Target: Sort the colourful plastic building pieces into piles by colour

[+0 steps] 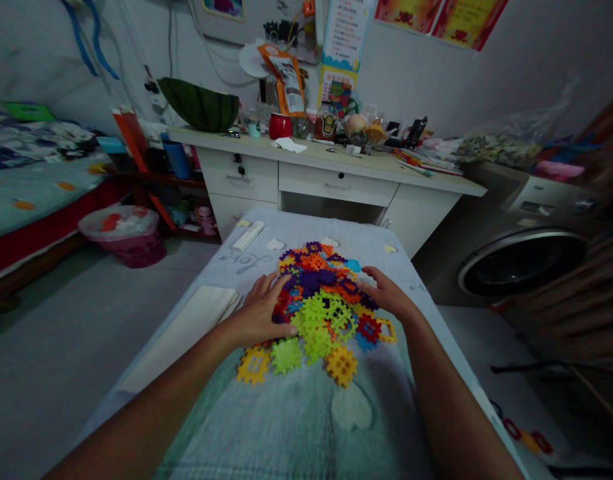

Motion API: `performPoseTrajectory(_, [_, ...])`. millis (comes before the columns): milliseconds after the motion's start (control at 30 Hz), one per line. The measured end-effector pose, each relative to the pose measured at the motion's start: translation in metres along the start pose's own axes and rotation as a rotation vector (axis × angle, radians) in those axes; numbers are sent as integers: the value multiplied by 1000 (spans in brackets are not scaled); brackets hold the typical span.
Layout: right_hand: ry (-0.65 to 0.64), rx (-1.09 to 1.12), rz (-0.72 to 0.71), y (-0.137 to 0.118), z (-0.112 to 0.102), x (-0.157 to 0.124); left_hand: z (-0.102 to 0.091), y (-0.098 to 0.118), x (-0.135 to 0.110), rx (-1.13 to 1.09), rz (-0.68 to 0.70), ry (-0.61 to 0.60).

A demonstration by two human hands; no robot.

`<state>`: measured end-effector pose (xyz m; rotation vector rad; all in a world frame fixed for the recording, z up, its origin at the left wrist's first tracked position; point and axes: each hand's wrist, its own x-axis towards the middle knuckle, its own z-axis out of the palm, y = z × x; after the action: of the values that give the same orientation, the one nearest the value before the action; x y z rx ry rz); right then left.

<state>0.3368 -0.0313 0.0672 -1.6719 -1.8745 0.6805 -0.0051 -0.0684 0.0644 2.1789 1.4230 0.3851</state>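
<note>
Pile of plastic blocks (319,317)
Left hand (259,317) rests at its left side, right hand (387,293) at its right edge; fingers on both are apart.

"Love" on tablecloth (286,427); poster (347,33) lettering illegible.

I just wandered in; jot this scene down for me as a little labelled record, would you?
Left hand: open, at the left edge of the pile
Right hand: open, at the pile's right side
Pile: colourful toothed plastic tiles
Nearest the person: yellow windowed tile, lime-green tile, orange-yellow tile
Surface: table with a pale blue cloth
Behind: white desk bearing a cut watermelon
Far right: front-loading washing machine
</note>
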Motion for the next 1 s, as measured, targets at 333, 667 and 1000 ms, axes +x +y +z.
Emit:
performPoseTrajectory(333, [-218, -391, 21, 25, 17, -67, 34, 3, -48, 149, -31, -115])
performPoseTrajectory(667, [-140, 67, -115, -14, 45, -44, 54, 10, -20, 42, 77, 176])
performPoseTrajectory(1000, [-186, 460, -158, -38, 68, -37, 54, 11, 1, -137, 211, 276])
